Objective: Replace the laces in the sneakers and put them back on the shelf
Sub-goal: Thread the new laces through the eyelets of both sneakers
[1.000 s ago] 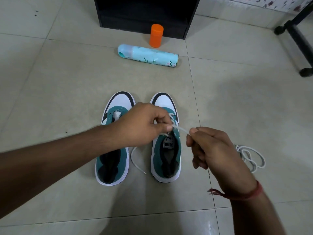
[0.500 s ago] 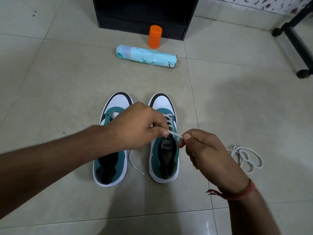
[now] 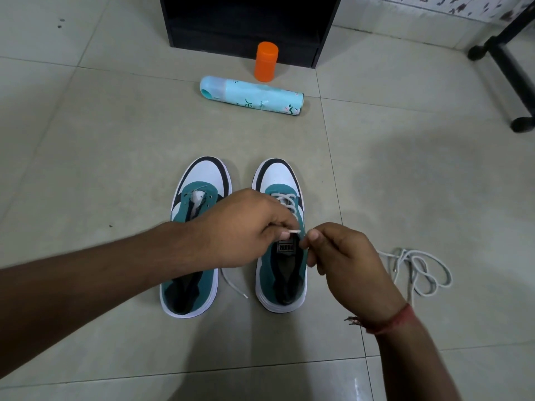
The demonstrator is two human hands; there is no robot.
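Left hand: the left hand (image 3: 246, 230) is reaching over the pair and pinching a white woven shoelace (image 3: 285, 202) between thumb and curled fingers, just above the tongue of the right-side shoe.
Right hand: the right hand (image 3: 344, 261), wearing a red thread band (image 3: 390, 321) on the wrist, is curling its fingers and pinching the same lace just beside the left fingertips.
Laced sneaker: the teal, white and black low sneaker on the right (image 3: 282, 235) is standing on the pale tiled floor (image 3: 86, 140), lace crossing its front eyelets.
Unlaced sneaker: the matching teal, white and black sneaker on the left (image 3: 197, 204) is sitting just beside it, eyelets bare.
Lace end: one loose end (image 3: 234, 285) is lying between the shoes.
Spare lace: a coiled white lace (image 3: 419, 270) is lying on the floor to the right.
Shelf: the black wooden shelf unit (image 3: 249, 21) is standing well beyond the shoes.
Nearby: a light blue spray can (image 3: 252, 95) is lying on its side, an orange plastic bottle (image 3: 265, 61) standing behind it.
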